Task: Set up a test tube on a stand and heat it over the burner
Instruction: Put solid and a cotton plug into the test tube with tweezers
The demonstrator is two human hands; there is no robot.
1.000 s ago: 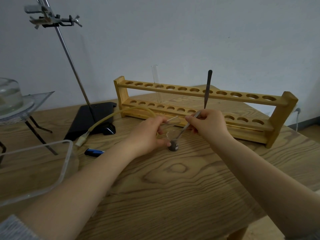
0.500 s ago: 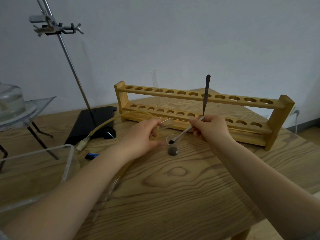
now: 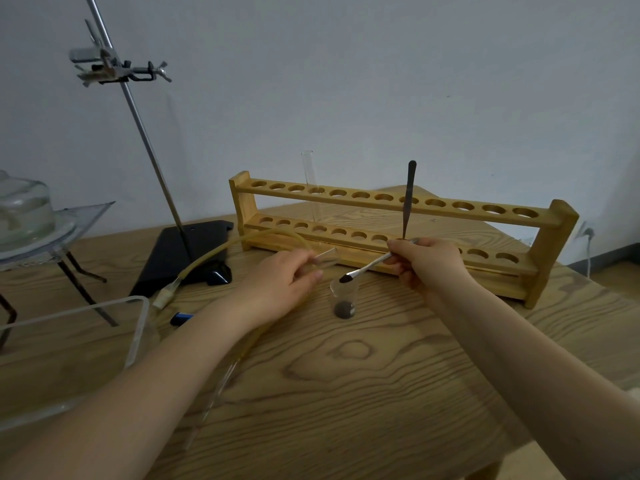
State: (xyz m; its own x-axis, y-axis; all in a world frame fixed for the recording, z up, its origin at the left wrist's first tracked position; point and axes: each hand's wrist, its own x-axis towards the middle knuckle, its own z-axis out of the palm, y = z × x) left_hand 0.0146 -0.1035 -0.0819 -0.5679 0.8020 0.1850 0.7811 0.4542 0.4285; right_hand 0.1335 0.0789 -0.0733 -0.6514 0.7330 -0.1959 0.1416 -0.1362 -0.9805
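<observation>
My left hand (image 3: pixel 284 282) pinches a clear glass test tube (image 3: pixel 325 258) near its open mouth, fingers curled round it; the tube is nearly see-through against the wood and lies close to level, mouth pointing right toward the spatula, long axis running left to right across the wooden table (image 3: pixel 346 393). Most of its length is hidden behind my fingers and palm, so I cannot tell where its closed end sits. My right hand (image 3: pixel 427 265) grips a thin metal spatula (image 3: pixel 370 266), fingers closed on the handle; it slants down to the left, and its tip carries a small load of dark powder just above the rim of a small clear beaker (image 3: pixel 344 299). The beaker stands upright on the table between my hands, dark powder at its bottom. Behind both hands stands a long wooden test tube rack (image 3: pixel 540 216) holding a second glass tube (image 3: pixel 310 181) upright and a dark tool (image 3: pixel 408 199) standing in another hole. Left of the rack, a retort stand (image 3: pixel 152 150) with a black base carries a clamp (image 3: pixel 114 69) high on its rod. A yellowish rubber hose (image 3: pixel 214 252) curves across the table beneath my left wrist. A blue lighter (image 3: pixel 181 319) lies near a clear plastic tray (image 3: pixel 138 327), which is cut off at the left edge.
</observation>
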